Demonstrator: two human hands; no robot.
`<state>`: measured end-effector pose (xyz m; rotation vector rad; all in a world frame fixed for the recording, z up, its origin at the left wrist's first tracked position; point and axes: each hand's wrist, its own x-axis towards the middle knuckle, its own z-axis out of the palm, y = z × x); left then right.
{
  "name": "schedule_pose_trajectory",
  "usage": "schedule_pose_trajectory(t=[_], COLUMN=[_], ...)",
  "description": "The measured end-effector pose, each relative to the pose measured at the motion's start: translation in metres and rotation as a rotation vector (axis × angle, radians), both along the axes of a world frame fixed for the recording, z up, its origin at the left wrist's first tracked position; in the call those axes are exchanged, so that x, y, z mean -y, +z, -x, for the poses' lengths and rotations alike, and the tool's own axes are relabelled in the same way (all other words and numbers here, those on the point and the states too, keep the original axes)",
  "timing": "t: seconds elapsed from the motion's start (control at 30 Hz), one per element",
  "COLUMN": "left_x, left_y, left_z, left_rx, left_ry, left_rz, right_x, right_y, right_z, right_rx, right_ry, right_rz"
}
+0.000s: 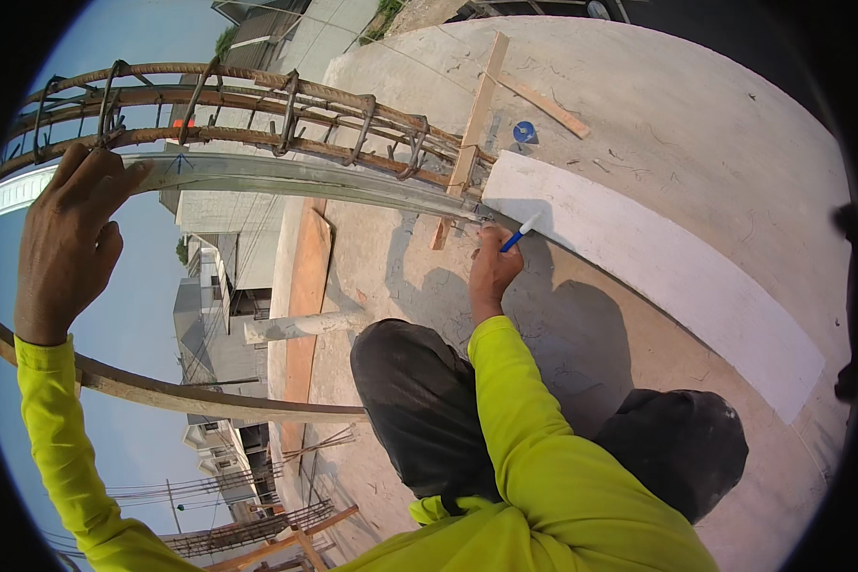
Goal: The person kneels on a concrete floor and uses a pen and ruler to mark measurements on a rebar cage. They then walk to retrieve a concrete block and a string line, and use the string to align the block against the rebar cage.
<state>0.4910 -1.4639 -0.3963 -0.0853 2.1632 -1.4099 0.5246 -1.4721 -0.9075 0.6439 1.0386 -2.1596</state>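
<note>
My left hand (71, 243) is raised at the far left, its fingers curled over a long silvery metal channel (248, 174). This channel runs along a rebar cage (286, 110) of rusty bars tied with bent stirrups. A blue arrow-like mark shows on its face beside my left hand. Low at the channel's right end, my right hand (494, 272) pinches a blue marker (515, 238) with a white end pointing up and right. The fingertips of that hand lie by the channel's end; what they touch there is too small to tell.
A long white board (648, 276) lies on the concrete floor to the right. Wooden strips (481, 105) and a round blue object (524, 132) lie beyond the channel's end. A curved beam (210, 400), a pipe stub (300, 327) and an orange-brown plank (305, 286) stand at left.
</note>
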Motion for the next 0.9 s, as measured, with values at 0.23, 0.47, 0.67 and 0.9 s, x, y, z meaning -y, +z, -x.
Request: schedule_pose_trajectory(t=[0.23,0.47,0.67,0.9], left_x=[-0.049,-0.075,-0.141,-0.287], left_y=[-0.038,-0.065,-0.020,0.096], left_z=[-0.067,-0.082,-0.007,0.050], left_rx=[-0.272,-0.890,-1.163,-0.666], left_ry=[0.277,0.668,1.204,1.022], left_rz=[-0.344,-1.299,-1.904,-2.635], right_x=[-0.047,-0.159,-0.267,-0.420], right_y=[0.094,0.261,0.411,0.597], right_z=[0.037,0.100,0.082,0.081], right_rx=[-0.198,-0.572,-0.665,-0.502], right_ry=[-0.279,-0.289,0.150,0.165], right_rz=[0.370,0.351,-0.132,-0.370])
